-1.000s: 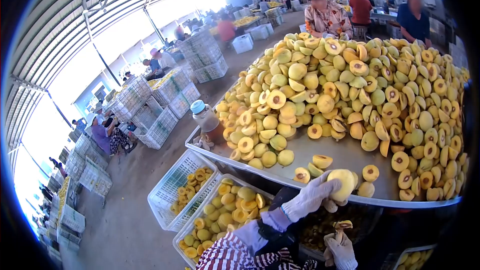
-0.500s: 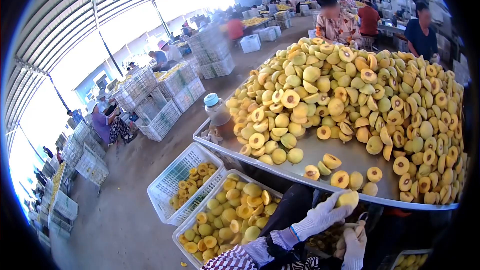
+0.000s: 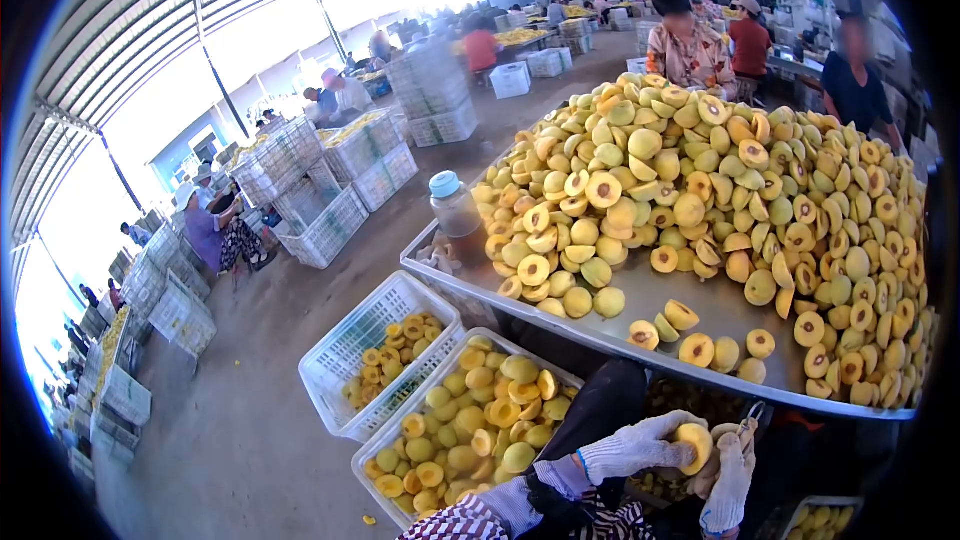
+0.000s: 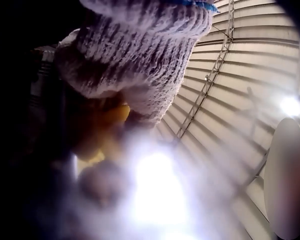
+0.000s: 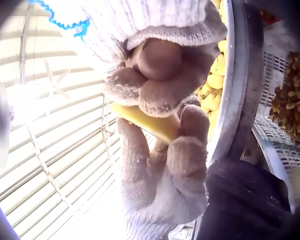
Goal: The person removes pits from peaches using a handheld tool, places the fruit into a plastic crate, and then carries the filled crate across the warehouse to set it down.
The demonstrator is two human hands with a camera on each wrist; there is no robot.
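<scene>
My gloved left hand (image 3: 640, 448) pinches a yellow peach half (image 3: 692, 446) below the front edge of the table. Close beside it, my gloved right hand (image 3: 732, 475) grips a pitting tool with a metal loop (image 3: 757, 410) that points up. In the right wrist view the rounded handle end (image 5: 160, 59) shows in the right hand's curled fingers, and the peach half (image 5: 150, 124) lies between both hands. The left wrist view is mostly glare and shadow, with the glove (image 4: 135, 55) over a bit of yellow flesh.
A large heap of peach halves (image 3: 690, 170) covers much of the metal table (image 3: 735, 305). A lidded jar (image 3: 455, 205) stands at its left corner. Two white crates of peach halves, one nearer (image 3: 365, 470) and one farther (image 3: 315, 360), are at left. Pits (image 5: 292, 95) fill another crate.
My left hand has brought the peach half down from over the table edge to beside the right hand. The pit piece seen at the tool earlier is gone; the loop now shows bare.
</scene>
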